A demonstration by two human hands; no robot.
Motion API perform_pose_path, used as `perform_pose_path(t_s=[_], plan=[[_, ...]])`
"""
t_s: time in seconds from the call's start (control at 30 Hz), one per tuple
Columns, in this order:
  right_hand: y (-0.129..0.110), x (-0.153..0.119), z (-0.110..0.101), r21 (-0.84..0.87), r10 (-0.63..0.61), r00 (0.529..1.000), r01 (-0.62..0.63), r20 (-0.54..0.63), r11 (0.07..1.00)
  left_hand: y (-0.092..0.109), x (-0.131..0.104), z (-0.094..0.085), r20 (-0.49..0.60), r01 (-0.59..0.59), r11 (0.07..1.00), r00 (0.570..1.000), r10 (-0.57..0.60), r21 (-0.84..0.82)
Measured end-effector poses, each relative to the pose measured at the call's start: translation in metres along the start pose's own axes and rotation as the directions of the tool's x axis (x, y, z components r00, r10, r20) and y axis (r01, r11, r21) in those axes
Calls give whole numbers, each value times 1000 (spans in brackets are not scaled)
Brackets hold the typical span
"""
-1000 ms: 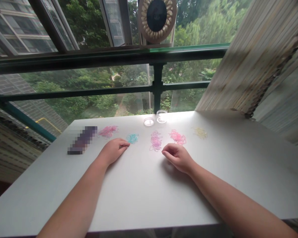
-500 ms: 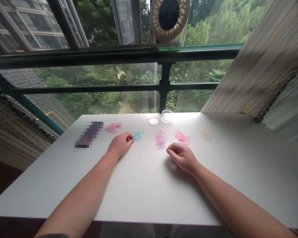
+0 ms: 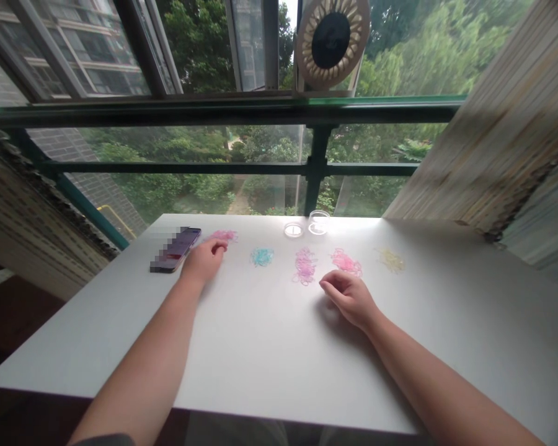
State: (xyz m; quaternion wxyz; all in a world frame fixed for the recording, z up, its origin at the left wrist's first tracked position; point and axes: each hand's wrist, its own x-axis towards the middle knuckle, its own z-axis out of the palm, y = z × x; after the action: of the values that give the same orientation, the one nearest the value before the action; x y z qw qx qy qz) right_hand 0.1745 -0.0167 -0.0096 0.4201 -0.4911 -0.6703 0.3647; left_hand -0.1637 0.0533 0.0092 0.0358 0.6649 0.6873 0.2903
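Note:
My left hand [image 3: 205, 259] is at the near edge of a magenta-pink pile of small rubber bands [image 3: 227, 235], partly covering it. Its fingers are curled together, and anything between them is too small to see. My right hand [image 3: 351, 298] rests on its side just in front of a bright pink rubber band pile [image 3: 346, 262]. Thumb and fingertips there meet in a pinch whose contents I cannot make out. Between the hands lie a turquoise rubber band pile [image 3: 261, 257] and a lilac one [image 3: 305, 266]. A pale yellow pile [image 3: 391, 260] sits farther right.
A phone [image 3: 179, 249], partly pixelated, lies left of my left hand on the white table [image 3: 255, 347]. Near the back edge stand a clear round container [image 3: 318, 224] and a shallow clear lid [image 3: 293, 230]. Behind are a green railing [image 3: 214, 114] and a curtain [image 3: 465, 124] at right.
My left hand has moved left from the turquoise pile to the magenta-pink pile, leaving the turquoise bands uncovered. My right hand keeps its place and pose. The view has shifted slightly.

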Motion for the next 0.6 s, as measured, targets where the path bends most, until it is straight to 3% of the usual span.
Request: perform_pose_path(t_s=[0.07,0.2,0.4,0.6], plan=[[2,0,0,-1,-9,1000,9,-3,1000,-20,6,-12,-47,95,992,995,-91,83],[7,0,-1,-3,5,1000,-4,8,1000,-43,7,-23,-2,183,970,983,-185,158],[11,2,-2,-18,12,1000,-11,18,1000,-33,2,-11,102,127,986,985,-138,104],[11,1,-1,-10,9,1000,-8,16,1000,-27,3,-7,113,85,992,989,-96,92]])
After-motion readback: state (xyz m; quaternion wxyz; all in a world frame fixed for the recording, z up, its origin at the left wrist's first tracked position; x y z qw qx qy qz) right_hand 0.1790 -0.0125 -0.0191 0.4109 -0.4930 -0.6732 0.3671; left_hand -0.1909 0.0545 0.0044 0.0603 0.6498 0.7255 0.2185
